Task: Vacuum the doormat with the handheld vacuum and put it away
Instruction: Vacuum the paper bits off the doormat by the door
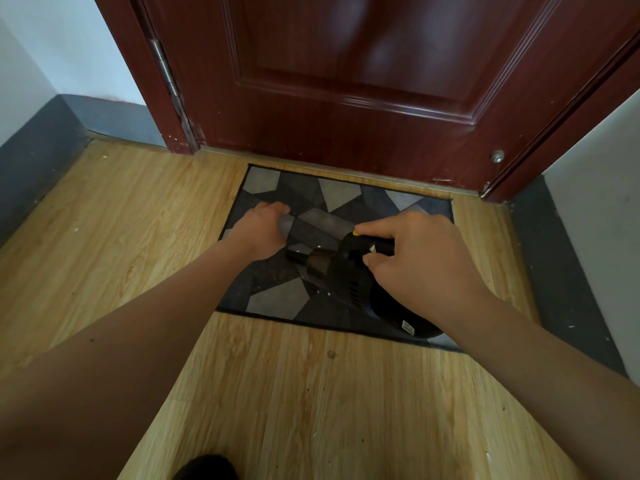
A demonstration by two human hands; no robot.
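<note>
Fingers (372, 230) of right hand (422, 258) apparently grip vacuum (346, 275) on doormat (273, 299).

A pattern of grey, dark and blue-grey angular patches, edged in black, is shown on the doormat (277, 299) under both hands. Black with a yellow button is seen on the handheld vacuum (349, 282) beneath the right hand (419, 261). Beyond, dark red-brown is shown on the door (346, 81).

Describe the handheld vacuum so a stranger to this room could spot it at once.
Find the dark red door; a grey geometric doormat lies on the wood floor before it. On the mat's right half sits the handheld vacuum, under the right hand. It is the only black plastic thing there, with a small yellow button on top.
</note>
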